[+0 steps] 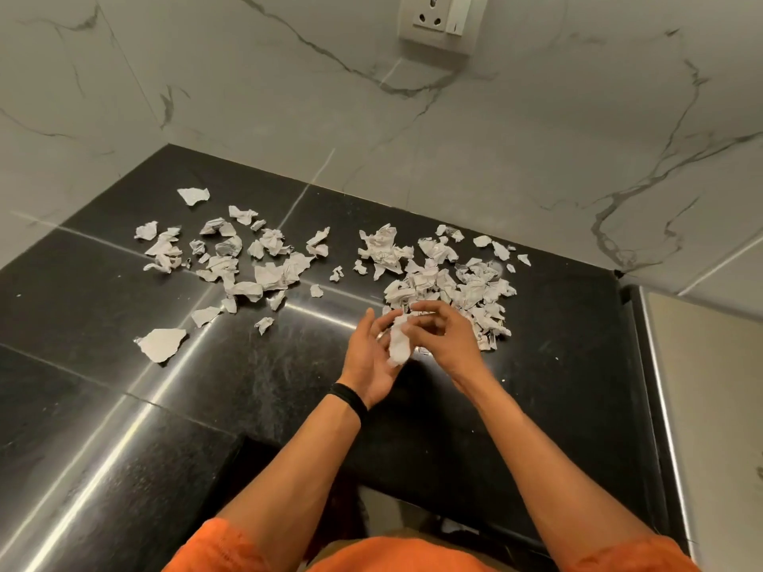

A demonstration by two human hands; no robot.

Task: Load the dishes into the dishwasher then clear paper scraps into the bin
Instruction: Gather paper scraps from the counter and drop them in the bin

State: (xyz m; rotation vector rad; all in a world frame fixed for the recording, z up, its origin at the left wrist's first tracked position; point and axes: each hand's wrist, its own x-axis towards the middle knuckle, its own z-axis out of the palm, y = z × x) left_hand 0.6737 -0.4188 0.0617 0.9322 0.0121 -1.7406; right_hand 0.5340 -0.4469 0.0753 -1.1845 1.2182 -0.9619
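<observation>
Torn white paper scraps lie on the black countertop in two spreads: a loose left group and a denser right pile. A larger flat scrap lies apart at the front left. My left hand is palm-up with fingers relaxed, and a crumpled paper wad rests against its fingers. My right hand has curled fingers that pinch the top of that wad. Both hands hover just in front of the right pile.
Marble-patterned wall tiles rise behind the counter, with a wall socket at the top. The counter ends at a right edge beside a pale panel. A black band sits on my left wrist.
</observation>
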